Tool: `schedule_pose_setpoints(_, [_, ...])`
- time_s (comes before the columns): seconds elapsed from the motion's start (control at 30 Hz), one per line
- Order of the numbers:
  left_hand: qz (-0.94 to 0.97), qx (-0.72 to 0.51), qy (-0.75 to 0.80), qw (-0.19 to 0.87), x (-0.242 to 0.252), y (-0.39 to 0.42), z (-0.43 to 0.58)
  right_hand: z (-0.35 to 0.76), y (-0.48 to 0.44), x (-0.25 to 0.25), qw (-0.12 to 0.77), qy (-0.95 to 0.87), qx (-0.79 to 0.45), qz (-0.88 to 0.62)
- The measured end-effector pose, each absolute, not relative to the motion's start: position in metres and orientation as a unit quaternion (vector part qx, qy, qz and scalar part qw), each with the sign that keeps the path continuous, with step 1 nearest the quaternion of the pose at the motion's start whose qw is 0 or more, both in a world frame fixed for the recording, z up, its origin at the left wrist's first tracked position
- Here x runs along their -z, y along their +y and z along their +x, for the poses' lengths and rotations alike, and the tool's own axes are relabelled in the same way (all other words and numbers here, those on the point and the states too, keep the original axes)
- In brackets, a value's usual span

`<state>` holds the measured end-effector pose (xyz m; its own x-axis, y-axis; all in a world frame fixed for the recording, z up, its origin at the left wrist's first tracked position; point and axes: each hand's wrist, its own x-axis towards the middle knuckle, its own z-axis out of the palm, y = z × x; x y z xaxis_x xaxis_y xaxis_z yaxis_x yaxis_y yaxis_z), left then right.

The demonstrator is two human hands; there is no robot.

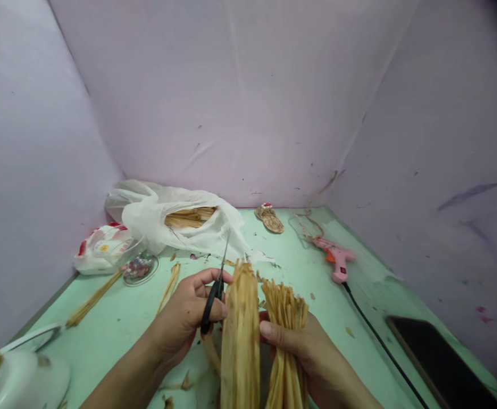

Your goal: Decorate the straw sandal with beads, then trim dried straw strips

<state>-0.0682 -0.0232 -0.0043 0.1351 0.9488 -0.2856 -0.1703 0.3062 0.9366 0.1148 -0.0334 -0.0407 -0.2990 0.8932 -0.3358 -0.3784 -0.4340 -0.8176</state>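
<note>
My left hand [191, 312] is closed round the black handles of a pair of scissors [214, 289], whose blades point up and away. My right hand [299, 346] grips a bundle of dried straw strips [284, 318], held upright. A wider sheaf of dried husk [240, 335] stands between the two hands, touching the thumb of the right hand. The scissor blades lie just left of the husk's top.
On the green table [116, 324] are a white plastic bag [158, 218] with straw inside, a bowl of beads [140, 268], loose straw strips [92, 300], a pink glue gun [337, 258] with a black cord, a small woven piece [269, 218], a dark phone [435, 358] and a white dish [22, 380].
</note>
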Motion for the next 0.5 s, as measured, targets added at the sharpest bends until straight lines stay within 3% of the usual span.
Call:
schedule_pose_setpoints(0.27, [0.35, -0.441, 0.445, 0.697, 0.006, -0.031, -0.05, 0.108, -0.039, 0.038, 0.424, -0.343, -0.754, -0.366])
schedule_pose_setpoints(0.5, [0.418, -0.397, 0.572, 0.583, -0.011, -0.018, -0.092, 0.119, -0.033, 0.042, 0.429, -0.298, -0.737, -0.428])
